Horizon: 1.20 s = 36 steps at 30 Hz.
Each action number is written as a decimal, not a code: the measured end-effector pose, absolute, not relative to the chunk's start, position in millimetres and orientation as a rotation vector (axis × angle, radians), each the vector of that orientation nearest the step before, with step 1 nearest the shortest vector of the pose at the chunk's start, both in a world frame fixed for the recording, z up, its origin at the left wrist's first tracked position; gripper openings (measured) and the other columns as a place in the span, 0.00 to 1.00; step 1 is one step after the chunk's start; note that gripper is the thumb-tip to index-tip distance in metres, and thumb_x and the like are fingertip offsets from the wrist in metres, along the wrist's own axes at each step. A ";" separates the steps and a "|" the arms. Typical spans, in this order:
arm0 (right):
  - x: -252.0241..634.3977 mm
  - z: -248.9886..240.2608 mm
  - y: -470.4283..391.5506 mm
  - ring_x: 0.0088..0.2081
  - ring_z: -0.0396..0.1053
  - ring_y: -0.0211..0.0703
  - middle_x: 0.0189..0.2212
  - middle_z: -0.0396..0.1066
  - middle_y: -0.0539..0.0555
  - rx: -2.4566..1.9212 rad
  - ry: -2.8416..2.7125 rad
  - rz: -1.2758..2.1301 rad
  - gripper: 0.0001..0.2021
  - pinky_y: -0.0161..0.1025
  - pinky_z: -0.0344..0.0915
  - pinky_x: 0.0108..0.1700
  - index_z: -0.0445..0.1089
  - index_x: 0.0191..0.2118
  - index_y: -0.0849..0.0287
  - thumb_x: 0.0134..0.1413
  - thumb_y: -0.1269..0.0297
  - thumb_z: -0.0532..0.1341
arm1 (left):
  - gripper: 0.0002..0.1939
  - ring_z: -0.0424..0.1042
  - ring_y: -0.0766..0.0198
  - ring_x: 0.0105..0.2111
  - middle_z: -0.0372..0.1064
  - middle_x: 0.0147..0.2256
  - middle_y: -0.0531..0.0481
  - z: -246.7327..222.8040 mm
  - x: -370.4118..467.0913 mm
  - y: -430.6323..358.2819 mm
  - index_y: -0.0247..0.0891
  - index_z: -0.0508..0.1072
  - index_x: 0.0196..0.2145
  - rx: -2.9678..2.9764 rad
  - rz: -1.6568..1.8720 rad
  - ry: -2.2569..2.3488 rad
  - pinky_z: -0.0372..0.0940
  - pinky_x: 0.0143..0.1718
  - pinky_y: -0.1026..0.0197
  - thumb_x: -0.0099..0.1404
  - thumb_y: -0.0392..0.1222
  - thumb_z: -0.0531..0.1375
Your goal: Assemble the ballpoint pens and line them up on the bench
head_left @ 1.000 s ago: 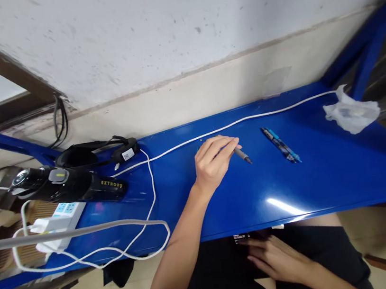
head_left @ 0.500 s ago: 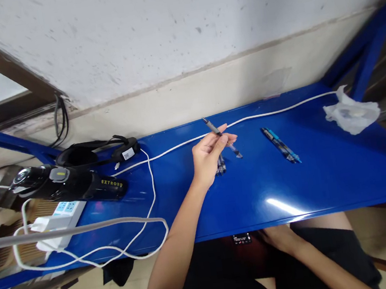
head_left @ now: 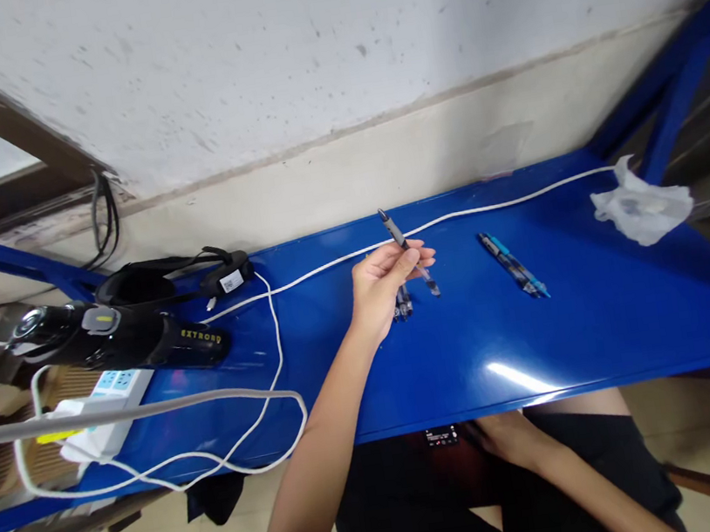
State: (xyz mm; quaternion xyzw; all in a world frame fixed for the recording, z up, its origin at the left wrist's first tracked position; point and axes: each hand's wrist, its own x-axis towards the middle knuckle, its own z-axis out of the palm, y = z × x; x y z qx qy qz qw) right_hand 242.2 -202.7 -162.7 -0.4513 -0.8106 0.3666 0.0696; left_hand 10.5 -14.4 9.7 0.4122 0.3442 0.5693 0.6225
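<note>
My left hand (head_left: 384, 284) is raised over the blue table and pinches a dark, clear-barrelled pen (head_left: 392, 227) between thumb and fingers. The pen slants, its upper end toward the wall. Below this hand, partly hidden by it, several pens (head_left: 404, 305) lie together on the table. Farther right, a black pen and a blue pen (head_left: 516, 265) rest side by side. Down at my lap, under the table's front edge, is my right hand (head_left: 512, 439); its fingers are mostly hidden. Close to it a lit phone screen (head_left: 442, 437) shows.
A black bottle (head_left: 160, 342) lies at the left, near a black strap with a labelled box (head_left: 228, 277). White cable (head_left: 280, 347) loops over the table beside a power strip (head_left: 108, 415). A crumpled white plastic bag (head_left: 644, 208) sits at the far right.
The pen in my left hand has turned a little steeper, its lower end swinging left. The whole view has shifted slightly. My right hand stays at my lap.
</note>
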 end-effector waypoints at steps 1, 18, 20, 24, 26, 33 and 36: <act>240.8 -142.8 -202.1 0.61 0.74 0.63 0.60 0.76 0.64 -1.336 -2.433 1.154 0.17 0.60 0.68 0.64 0.77 0.56 0.55 0.70 0.64 0.56 | 0.14 0.83 0.56 0.43 0.84 0.43 0.44 8.6 10.7 -14.0 0.41 0.85 0.44 0.946 1.305 0.803 0.75 0.47 0.55 0.64 0.50 0.74; 192.6 12.8 13.6 0.37 0.71 0.45 0.40 0.75 0.54 -0.871 -2.141 0.917 0.17 0.40 0.66 0.41 0.69 0.46 0.56 0.66 0.47 0.67 | 0.15 0.82 0.61 0.44 0.83 0.42 0.47 8.8 4.2 -5.9 0.38 0.85 0.43 0.678 1.555 0.740 0.72 0.56 0.56 0.59 0.44 0.77; 183.3 6.7 29.0 0.32 0.69 0.42 0.33 0.73 0.51 -0.784 -2.175 0.945 0.16 0.38 0.63 0.37 0.68 0.40 0.56 0.72 0.48 0.61 | 0.13 0.82 0.60 0.45 0.83 0.42 0.47 8.6 1.8 -4.2 0.38 0.85 0.42 0.657 1.593 0.751 0.72 0.57 0.55 0.60 0.43 0.77; 177.8 -4.4 30.9 0.26 0.63 0.39 0.27 0.69 0.48 -0.830 -2.115 0.804 0.19 0.37 0.56 0.33 0.65 0.37 0.55 0.78 0.49 0.51 | 0.11 0.82 0.58 0.47 0.83 0.44 0.46 7.2 1.5 -3.1 0.38 0.86 0.41 0.688 1.595 0.774 0.73 0.55 0.56 0.61 0.42 0.76; 180.3 -10.0 26.8 0.26 0.62 0.40 0.28 0.69 0.49 -0.867 -2.163 0.690 0.18 0.37 0.54 0.32 0.64 0.40 0.55 0.79 0.49 0.49 | 0.11 0.82 0.57 0.47 0.83 0.44 0.45 6.1 3.5 -3.3 0.38 0.86 0.41 0.714 1.579 0.786 0.74 0.54 0.55 0.61 0.42 0.76; 187.3 -15.6 18.6 0.25 0.64 0.42 0.29 0.70 0.51 -0.972 -2.261 0.551 0.21 0.38 0.51 0.31 0.64 0.45 0.56 0.80 0.46 0.44 | 0.12 0.81 0.52 0.50 0.83 0.47 0.42 3.7 7.2 -4.9 0.38 0.86 0.42 0.773 1.477 0.814 0.74 0.54 0.51 0.62 0.44 0.75; 187.1 -14.4 17.8 0.26 0.66 0.42 0.30 0.72 0.52 -0.966 -2.271 0.529 0.21 0.38 0.52 0.31 0.64 0.45 0.56 0.81 0.47 0.44 | 0.13 0.80 0.49 0.52 0.82 0.49 0.40 4.5 5.7 -5.9 0.38 0.86 0.44 0.817 1.446 0.829 0.74 0.54 0.50 0.64 0.46 0.74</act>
